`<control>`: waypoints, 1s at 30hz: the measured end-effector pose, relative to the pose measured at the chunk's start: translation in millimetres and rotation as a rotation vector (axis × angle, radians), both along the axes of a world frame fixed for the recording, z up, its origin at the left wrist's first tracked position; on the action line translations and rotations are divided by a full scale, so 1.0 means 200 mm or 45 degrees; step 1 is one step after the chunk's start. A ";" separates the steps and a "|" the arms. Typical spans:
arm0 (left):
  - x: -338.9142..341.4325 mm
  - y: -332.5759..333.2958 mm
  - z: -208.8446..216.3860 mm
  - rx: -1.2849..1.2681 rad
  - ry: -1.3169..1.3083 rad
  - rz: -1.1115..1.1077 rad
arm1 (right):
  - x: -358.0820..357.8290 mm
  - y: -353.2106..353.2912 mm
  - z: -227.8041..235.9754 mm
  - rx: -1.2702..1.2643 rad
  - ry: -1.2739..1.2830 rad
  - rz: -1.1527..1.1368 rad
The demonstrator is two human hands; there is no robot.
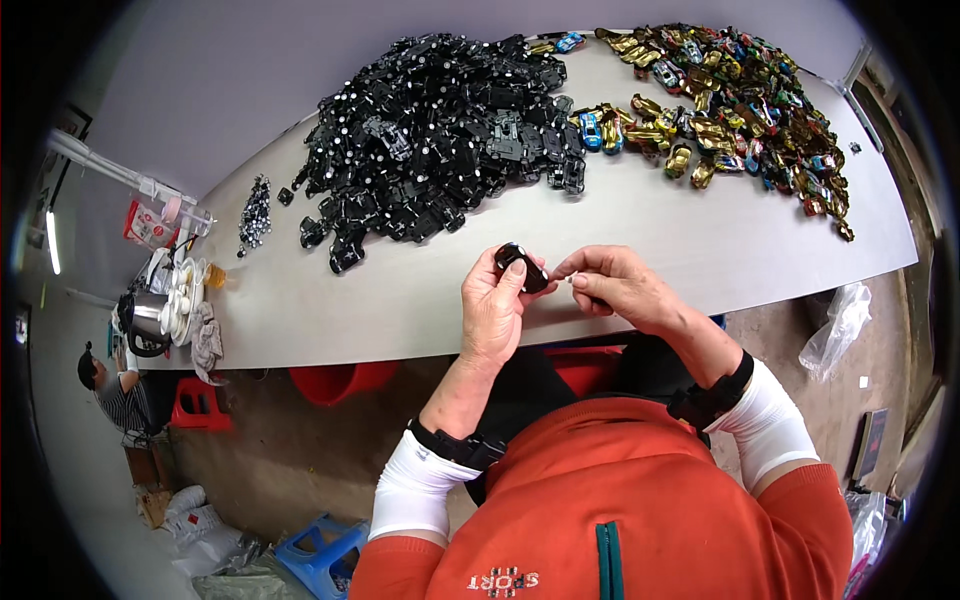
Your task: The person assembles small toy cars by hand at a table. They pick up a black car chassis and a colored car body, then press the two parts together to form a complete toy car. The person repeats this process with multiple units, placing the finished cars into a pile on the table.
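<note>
Over the table's near edge, my left hand [490,312] grips a black toy car chassis [514,262] between thumb and fingers, tilted. White wheel faces show on the chassis. Just right of it, my right hand [622,288] pinches a small whitish piece [570,280] between thumb and forefinger, close to the chassis end; too little of the piece shows to tell its kind. Beyond my hands a large heap of black toy car chassis [430,140] with white-faced wheels spreads over the table [640,215].
Shiny gold and coloured toy car bodies [740,130] are heaped at the far right. On the left lie a small pile of little black-and-white parts [255,215], a steel kettle [150,322] and a cloth [206,343]. Below stand red stools [200,402] and a blue stool [318,556]. A person [125,395] sits far left.
</note>
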State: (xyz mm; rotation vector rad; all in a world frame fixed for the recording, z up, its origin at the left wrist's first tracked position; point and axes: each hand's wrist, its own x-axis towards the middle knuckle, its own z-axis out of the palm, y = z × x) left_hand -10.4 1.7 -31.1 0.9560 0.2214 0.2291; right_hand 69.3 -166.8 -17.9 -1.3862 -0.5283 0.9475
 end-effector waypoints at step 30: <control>-0.09 0.06 0.05 0.605 0.278 -0.335 | -0.02 0.08 -0.06 0.021 -0.091 -0.053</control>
